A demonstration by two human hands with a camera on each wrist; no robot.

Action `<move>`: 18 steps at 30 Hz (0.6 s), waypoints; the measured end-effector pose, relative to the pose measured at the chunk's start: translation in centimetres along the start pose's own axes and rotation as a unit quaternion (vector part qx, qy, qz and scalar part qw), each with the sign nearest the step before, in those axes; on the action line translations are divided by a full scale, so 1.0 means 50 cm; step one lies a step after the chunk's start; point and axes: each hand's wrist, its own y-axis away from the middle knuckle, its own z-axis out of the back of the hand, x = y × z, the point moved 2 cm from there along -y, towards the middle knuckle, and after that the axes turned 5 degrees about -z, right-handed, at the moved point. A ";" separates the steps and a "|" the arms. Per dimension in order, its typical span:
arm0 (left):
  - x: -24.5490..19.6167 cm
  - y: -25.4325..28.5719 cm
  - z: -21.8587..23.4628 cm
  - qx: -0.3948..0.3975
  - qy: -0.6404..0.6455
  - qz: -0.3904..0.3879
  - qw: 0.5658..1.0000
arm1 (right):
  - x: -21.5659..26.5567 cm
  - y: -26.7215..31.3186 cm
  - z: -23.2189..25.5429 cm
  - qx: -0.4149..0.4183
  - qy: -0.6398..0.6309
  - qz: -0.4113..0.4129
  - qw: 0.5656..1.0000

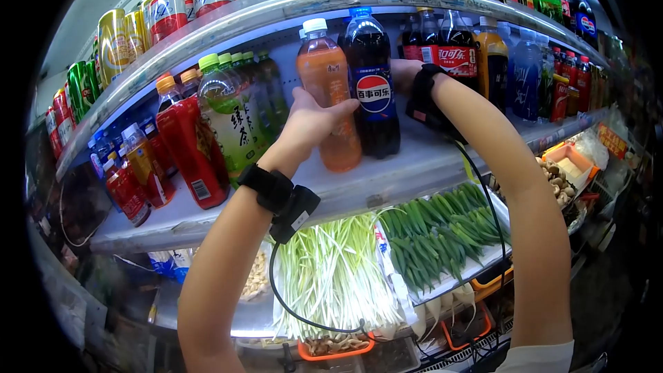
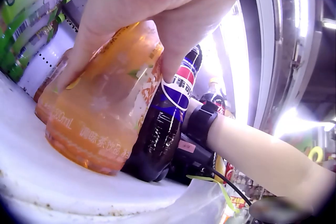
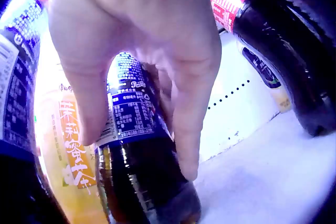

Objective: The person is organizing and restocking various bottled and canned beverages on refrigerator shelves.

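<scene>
Though head-hidden, right-wrist view: nutrition panel (image 3: 131,111)

Bare left arm (image 1: 224,262) is reaching up from lower left; bare right arm (image 1: 535,207) is bending, forearm angling up and inward, short white cloth sleeve (image 1: 542,358) showing at the bottom. Bare left hand (image 1: 312,124) is gripping, thumb (image 1: 342,109) extending rightward, fingers curling opposite. Bare right hand (image 3: 139,35) is gripping too, digits pointing down and straddling two sides; head view is hiding its fingertips.
</scene>
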 end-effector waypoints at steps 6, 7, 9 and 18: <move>0.000 -0.004 0.004 0.019 -0.021 0.014 0.999 | -0.024 -0.010 0.012 0.014 0.020 -0.009 1.000; -0.001 -0.004 0.005 0.016 -0.021 0.013 1.000 | -0.018 -0.010 0.004 0.042 0.013 0.026 0.999; -0.004 -0.002 0.003 0.007 -0.034 0.011 0.999 | -0.010 -0.002 0.003 0.002 0.071 0.008 0.997; -0.014 -0.001 0.011 0.030 -0.015 0.021 0.999 | -0.010 0.024 0.004 -0.091 -0.004 -0.086 0.992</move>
